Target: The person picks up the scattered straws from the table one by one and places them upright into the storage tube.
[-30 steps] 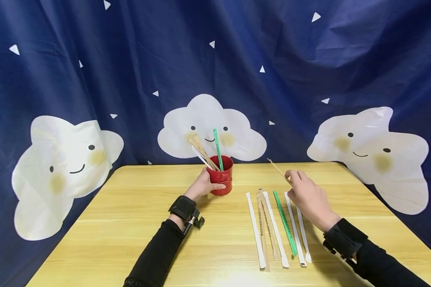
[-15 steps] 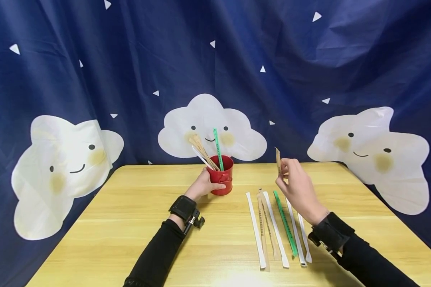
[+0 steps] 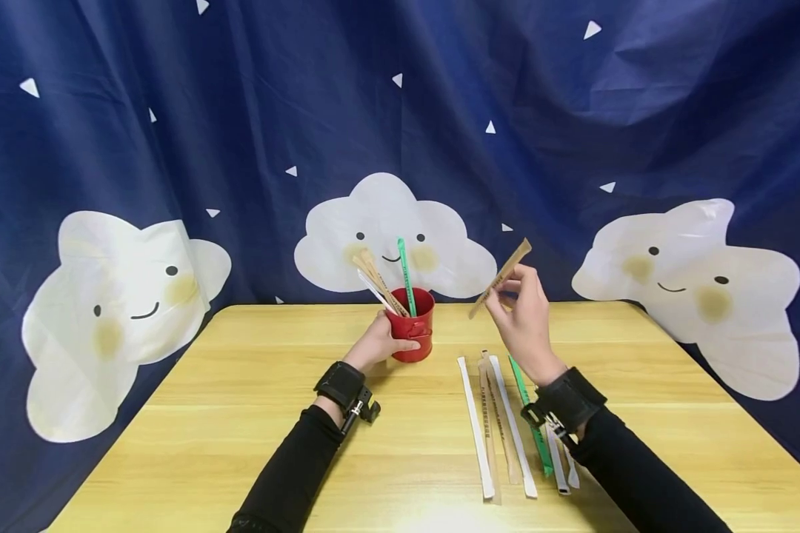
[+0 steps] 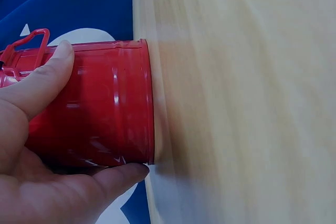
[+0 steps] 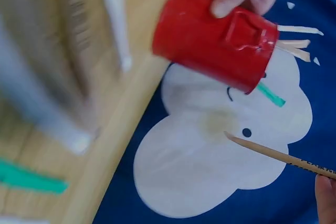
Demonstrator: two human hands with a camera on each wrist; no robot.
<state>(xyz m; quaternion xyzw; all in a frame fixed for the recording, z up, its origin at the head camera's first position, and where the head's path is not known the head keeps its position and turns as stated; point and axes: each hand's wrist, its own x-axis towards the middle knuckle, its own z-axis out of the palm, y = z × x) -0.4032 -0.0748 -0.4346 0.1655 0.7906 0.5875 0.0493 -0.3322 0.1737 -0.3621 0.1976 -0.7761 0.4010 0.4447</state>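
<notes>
My left hand (image 3: 373, 344) grips the side of a small red metal bucket (image 3: 421, 329), its thumb lying across the front near the handle lug. The bucket stands upright toward the back of the table. Out of its mouth lean brown paper-wrapped straws (image 3: 381, 285), a white one and a green wrapped straw (image 3: 407, 277). To the bucket's right, my right hand (image 3: 525, 318) pinches another brown paper-wrapped straw (image 3: 510, 268) between thumb and fingers, raised above the table. That straw slants, its lower end pointing toward the bucket. In the right wrist view its printed wrapper (image 5: 283, 157) shows.
Several wrapped straws lie side by side on the wooden table (image 3: 240, 414): a white one (image 3: 475, 429), brown ones and a green one (image 3: 518, 381). My right forearm partly covers those at the right. A dark blue curtain (image 3: 540, 111) with white clouds hangs behind the table.
My right hand has moved left and up toward the bucket, turning the brown straw so its lower end faces the bucket. My left hand keeps its grip on the bucket.
</notes>
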